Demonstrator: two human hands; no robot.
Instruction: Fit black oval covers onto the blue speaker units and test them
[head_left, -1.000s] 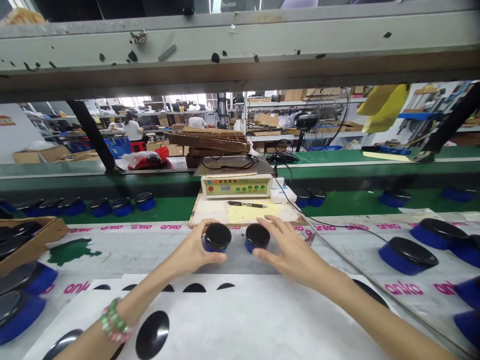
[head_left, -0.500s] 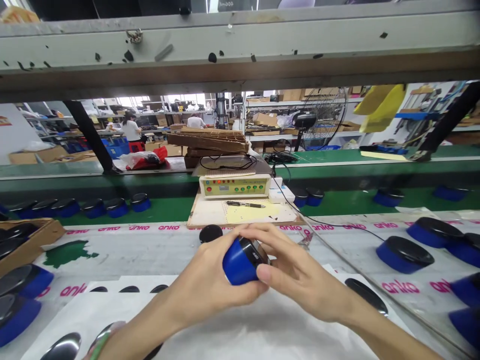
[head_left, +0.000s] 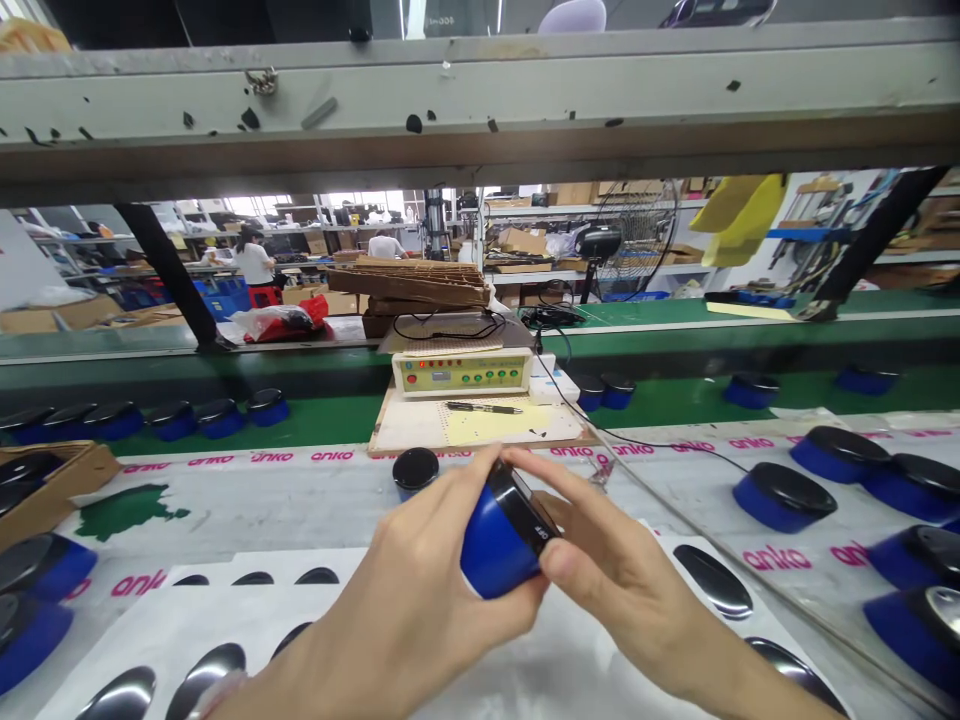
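Observation:
Both hands hold a blue device with a black top band (head_left: 499,540), tilted over the bench; white lettering that looks like "OFF" shows on the band. My left hand (head_left: 409,575) wraps round the blue body from the left, thumb underneath. On the right, my right hand (head_left: 630,580) grips the black rim with its thumb at the near edge and fingers over the far side. The device's top face is mostly hidden by those fingers. Beneath them lie white sheets (head_left: 360,625) bearing glossy black oval pieces (head_left: 206,680). Just behind stands another blue device with a black top (head_left: 416,470).
Several blue-and-black devices (head_left: 784,497) stand at right, left and along the green belt (head_left: 315,420). A control box (head_left: 461,375) with a pen (head_left: 484,408) before it sits behind. A cable (head_left: 697,520) crosses the bench. A shelf beam (head_left: 465,110) spans overhead; people work far behind.
The held device and both hands have come slightly nearer and to the right, and the device is tilted more. The camera view has shifted a little, moving the background left.

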